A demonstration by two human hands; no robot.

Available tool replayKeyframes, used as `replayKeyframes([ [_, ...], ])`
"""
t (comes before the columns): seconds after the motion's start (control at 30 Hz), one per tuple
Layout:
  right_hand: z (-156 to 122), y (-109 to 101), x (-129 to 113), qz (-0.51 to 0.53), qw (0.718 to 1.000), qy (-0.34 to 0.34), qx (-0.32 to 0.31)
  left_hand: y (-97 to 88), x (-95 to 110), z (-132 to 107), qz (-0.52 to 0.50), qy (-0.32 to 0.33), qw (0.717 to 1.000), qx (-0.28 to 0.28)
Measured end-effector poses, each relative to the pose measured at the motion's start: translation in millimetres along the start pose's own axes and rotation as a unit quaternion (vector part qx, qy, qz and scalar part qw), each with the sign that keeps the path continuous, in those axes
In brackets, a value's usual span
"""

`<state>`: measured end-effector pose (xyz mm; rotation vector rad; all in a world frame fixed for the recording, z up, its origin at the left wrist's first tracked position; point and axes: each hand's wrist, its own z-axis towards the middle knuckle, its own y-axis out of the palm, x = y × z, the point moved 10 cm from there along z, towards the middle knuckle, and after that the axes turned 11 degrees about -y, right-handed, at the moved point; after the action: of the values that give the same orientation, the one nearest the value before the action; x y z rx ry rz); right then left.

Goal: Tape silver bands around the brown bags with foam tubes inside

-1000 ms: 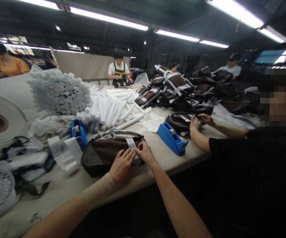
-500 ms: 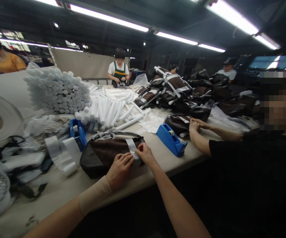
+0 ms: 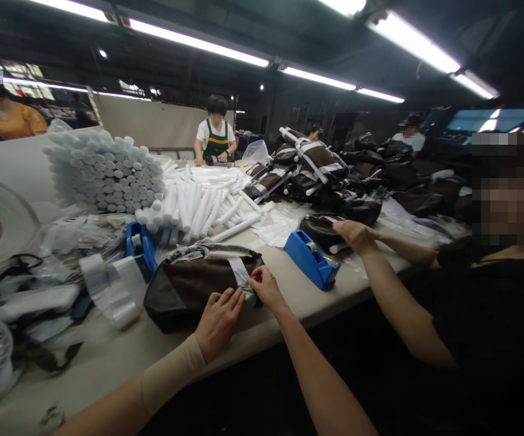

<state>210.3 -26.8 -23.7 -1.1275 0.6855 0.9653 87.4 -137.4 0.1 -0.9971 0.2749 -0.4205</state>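
Note:
A dark brown and black bag (image 3: 182,290) lies on its side on the table before me, its handles wrapped in clear plastic. Around its right part runs a whitish translucent strip (image 3: 238,270). My left hand (image 3: 220,318), with a beige wrist sleeve, rests its extended fingers on the strip's lower part and the bag's near side; its thumb is hidden. At the bag's right end my right hand (image 3: 267,289) pinches the strip's edge between thumb and fingers. Just right of it stands a blue tape dispenser (image 3: 309,260).
A second blue tape dispenser (image 3: 141,248) stands behind loose plastic strips (image 3: 107,287). White foam tubes (image 3: 200,209) lie farther back. On the right, a co-worker's hand (image 3: 357,235) touches another bag (image 3: 318,229). Wrapped bags (image 3: 316,160) are piled behind; a large white roll (image 3: 14,212) stands left.
My hands stay at the strip, the left slightly lower on the bag. The view has shifted a little. The co-worker's hand on the right has opened out and moved over their bag.

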Motion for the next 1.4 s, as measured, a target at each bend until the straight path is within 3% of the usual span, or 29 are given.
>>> replayKeyframes([
  [0.33,3,1,9,0.026,1.000,0.000,0.017,6.0,0,3,0.033,-0.038,0.998,-0.038],
  [0.93,6,5,12,0.039,0.999,0.026,-0.012,4.5,-4,16,0.023,-0.056,0.997,-0.051],
  [1.4,7,7,-1,-0.024,0.999,-0.003,-0.030,10.2,-5,14,0.028,-0.011,0.998,-0.049],
])
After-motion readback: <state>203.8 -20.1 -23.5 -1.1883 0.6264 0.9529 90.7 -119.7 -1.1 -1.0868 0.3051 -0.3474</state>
